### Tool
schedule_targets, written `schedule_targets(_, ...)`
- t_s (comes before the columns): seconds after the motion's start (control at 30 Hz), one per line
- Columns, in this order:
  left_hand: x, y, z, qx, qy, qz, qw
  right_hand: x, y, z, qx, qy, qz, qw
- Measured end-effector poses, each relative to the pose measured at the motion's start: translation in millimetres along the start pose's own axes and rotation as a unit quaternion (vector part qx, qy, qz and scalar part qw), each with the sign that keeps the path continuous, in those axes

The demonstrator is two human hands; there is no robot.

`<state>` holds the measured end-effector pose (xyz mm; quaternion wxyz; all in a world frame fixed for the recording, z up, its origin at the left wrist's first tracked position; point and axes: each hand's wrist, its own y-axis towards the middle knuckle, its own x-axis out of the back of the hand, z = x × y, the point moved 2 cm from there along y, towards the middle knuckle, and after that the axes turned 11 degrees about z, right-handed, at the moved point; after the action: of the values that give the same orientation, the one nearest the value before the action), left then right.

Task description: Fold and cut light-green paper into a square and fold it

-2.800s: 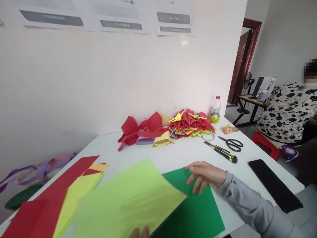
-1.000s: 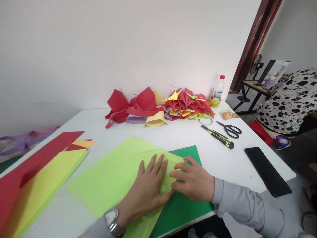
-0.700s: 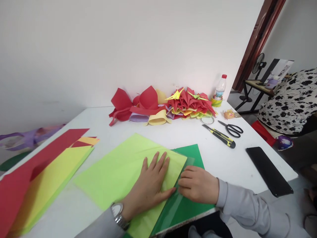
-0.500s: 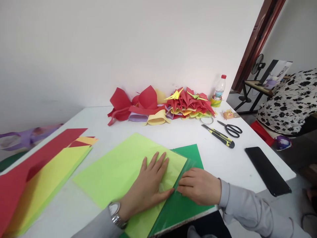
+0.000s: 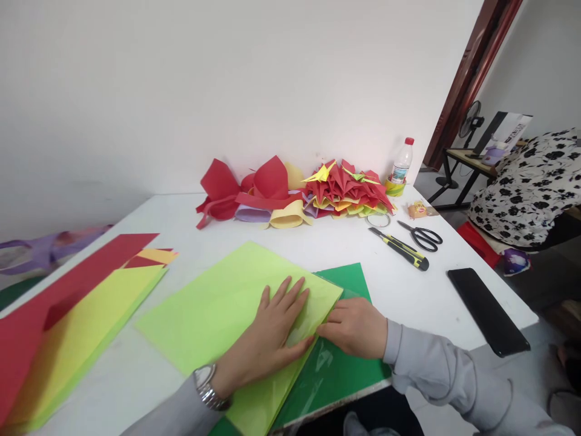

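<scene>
Left hand: yours, flat, fingers spread on the lime sheet.
Right hand: yours, curled at its right edge; fingertips partly hidden, grip unclear.
Lime sheet: on the white table, covering part of the green sheet.
Change: your right fingertips sit nearer the lime edge than half a second ago.

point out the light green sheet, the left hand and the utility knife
Light green sheet (image 5: 222,300), head view: its open face beside the hand.
Left hand (image 5: 267,340), head view: back of the hand.
Utility knife (image 5: 403,251), head view: its handle.
</scene>
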<state>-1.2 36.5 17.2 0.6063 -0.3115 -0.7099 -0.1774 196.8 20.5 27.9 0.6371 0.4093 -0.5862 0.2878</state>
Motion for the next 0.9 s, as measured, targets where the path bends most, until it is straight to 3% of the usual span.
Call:
schedule_targets(0.33, 2.7, -2.3, 1.5, -0.013, -0.016, 0.003, 1.000, 3.7, 13.9, 6.2, -0.022, -0.046, 0.047, 0.998)
schedule_targets(0.6, 6.7, -3.1, 0.9, -0.013, -0.015, 0.028, 0.999, 3.3, 8.0, 5.5, 0.009, -0.067, -0.023, 0.997)
schedule_targets(0.9, 7.9, -3.1, 1.4, -0.014, -0.022, 0.030, 0.999, 0.0, 7.7, 3.6, 0.014, -0.071, -0.036, 0.997)
